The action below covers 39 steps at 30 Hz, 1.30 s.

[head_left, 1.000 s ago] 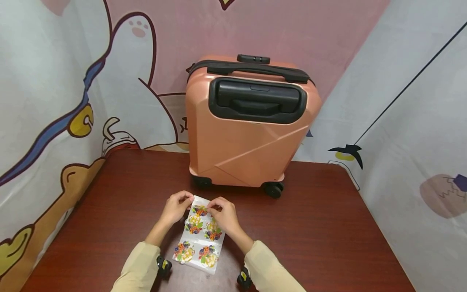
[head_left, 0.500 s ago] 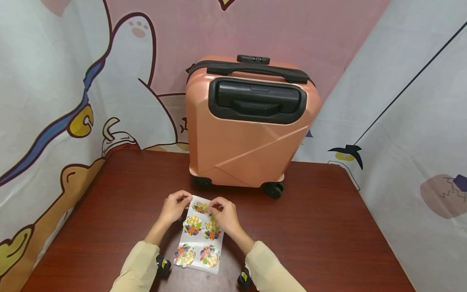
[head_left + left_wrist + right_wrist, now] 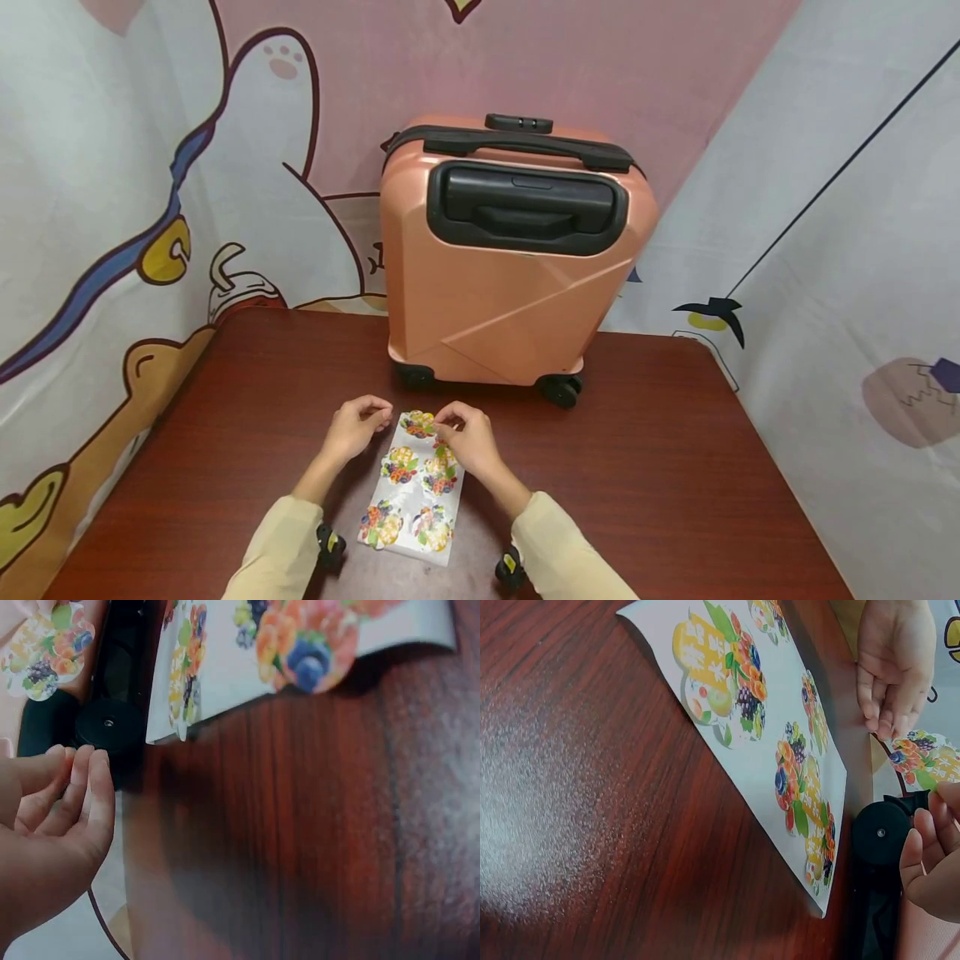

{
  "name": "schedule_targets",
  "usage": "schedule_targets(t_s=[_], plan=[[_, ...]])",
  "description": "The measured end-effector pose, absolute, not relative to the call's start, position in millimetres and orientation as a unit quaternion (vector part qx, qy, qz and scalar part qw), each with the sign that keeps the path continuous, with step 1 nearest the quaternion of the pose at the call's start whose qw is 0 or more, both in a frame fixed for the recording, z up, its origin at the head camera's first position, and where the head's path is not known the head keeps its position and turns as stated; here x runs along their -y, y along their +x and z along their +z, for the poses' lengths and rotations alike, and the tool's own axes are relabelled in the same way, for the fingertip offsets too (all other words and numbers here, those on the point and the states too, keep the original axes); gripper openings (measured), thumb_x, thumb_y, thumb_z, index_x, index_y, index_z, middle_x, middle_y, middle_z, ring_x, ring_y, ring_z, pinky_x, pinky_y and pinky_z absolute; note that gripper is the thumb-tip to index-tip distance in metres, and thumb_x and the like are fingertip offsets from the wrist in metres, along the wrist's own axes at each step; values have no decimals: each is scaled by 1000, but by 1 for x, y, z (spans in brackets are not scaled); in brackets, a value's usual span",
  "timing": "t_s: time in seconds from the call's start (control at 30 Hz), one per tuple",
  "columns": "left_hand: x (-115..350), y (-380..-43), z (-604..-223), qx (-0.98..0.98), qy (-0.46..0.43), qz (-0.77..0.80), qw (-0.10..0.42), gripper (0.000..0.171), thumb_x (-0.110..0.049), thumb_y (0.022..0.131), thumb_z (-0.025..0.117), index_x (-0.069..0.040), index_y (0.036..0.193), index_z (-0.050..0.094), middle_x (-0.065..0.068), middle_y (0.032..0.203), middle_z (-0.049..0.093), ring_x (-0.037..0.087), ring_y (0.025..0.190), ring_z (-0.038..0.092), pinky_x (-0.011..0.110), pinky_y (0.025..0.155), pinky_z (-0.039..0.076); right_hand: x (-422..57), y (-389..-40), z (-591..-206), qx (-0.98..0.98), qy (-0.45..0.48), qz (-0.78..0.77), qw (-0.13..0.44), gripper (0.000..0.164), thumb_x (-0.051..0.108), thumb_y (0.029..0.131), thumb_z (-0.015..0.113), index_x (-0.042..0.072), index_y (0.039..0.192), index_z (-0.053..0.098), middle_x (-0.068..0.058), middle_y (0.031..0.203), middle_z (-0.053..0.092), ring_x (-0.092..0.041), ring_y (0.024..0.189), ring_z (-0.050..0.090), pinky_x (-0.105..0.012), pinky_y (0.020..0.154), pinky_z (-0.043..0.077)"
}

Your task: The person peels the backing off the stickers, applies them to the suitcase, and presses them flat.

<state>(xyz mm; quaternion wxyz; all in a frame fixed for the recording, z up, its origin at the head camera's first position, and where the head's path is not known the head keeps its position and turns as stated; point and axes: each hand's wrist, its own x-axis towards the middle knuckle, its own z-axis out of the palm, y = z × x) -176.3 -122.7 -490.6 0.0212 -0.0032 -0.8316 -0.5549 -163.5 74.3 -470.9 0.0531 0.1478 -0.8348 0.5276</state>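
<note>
A white sheet (image 3: 411, 492) bearing several fruit-print stickers lies on the table before me. My right hand (image 3: 467, 437) pinches one loose fruit sticker (image 3: 928, 760) by its edge, above the sheet's far end in the head view. My left hand (image 3: 355, 429) is beside the sheet's upper left corner, fingers loosely bent with thumb near the fingertips. Nothing shows between those fingers in the left wrist view, where the left hand (image 3: 64, 799) is apart from both the sheet and the held sticker (image 3: 49, 652).
Behind the sheet an orange hard-shell suitcase (image 3: 510, 308) stands upright on black wheels (image 3: 560, 388). The brown wooden table (image 3: 660, 467) is enclosed by cartoon-printed cloth (image 3: 285, 167) at the back and sides.
The left hand has let go of the sheet's upper corner and moved slightly left. The right hand has lifted the sticker off the sheet, and the sheet's far end has dropped lower.
</note>
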Motion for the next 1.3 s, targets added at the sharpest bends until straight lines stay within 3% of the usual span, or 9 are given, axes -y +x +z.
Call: schedule_targets(t_s=[0.33, 0.47, 0.63, 0.73, 0.93, 1.3], plan=[[116, -169, -477, 785, -84, -614, -28, 16, -10, 90, 58, 5, 90, 62, 14, 82, 63, 28, 78, 62, 39, 72, 51, -76, -165, -470, 840, 145, 521, 54, 8, -3, 75, 68, 4, 75, 64, -3, 69, 62, -9, 63, 54, -22, 58, 44], [114, -164, -466, 800, -98, -591, -32, 7, -3, 85, 61, 4, 88, 63, 12, 81, 64, 28, 76, 61, 32, 66, 49, -77, -165, -470, 838, 145, 523, 58, 8, -4, 74, 68, 3, 74, 64, -3, 69, 61, -8, 63, 53, -22, 58, 43], [111, -155, -445, 797, -105, -594, -27, 5, 4, 84, 60, 8, 86, 60, 21, 78, 62, 31, 73, 60, 26, 63, 48, -78, -165, -465, 833, 144, 531, 54, 8, -1, 74, 69, 4, 73, 63, -2, 67, 60, -7, 61, 52, -21, 56, 43], [109, -157, -441, 797, -100, -596, -12, 5, 3, 84, 60, 8, 86, 60, 22, 78, 62, 32, 70, 60, 29, 62, 50, -78, -166, -457, 830, 144, 537, 46, 9, 0, 75, 69, 5, 73, 62, -3, 67, 60, -9, 61, 52, -21, 56, 43], [107, -171, -441, 810, -93, -576, 53, 5, -6, 83, 65, -2, 84, 64, 8, 77, 64, 25, 68, 61, 24, 58, 48, -78, -175, -434, 823, 137, 548, 62, 9, 0, 76, 69, 5, 73, 62, -4, 68, 61, -11, 62, 55, -21, 57, 45], [97, -190, -384, 821, -109, -533, 174, 5, -8, 83, 66, -3, 85, 65, 7, 78, 65, 20, 65, 59, 26, 60, 46, -78, -197, -374, 815, 144, 547, 128, 9, 1, 76, 70, 7, 74, 63, -5, 70, 62, -12, 62, 56, -24, 57, 46]])
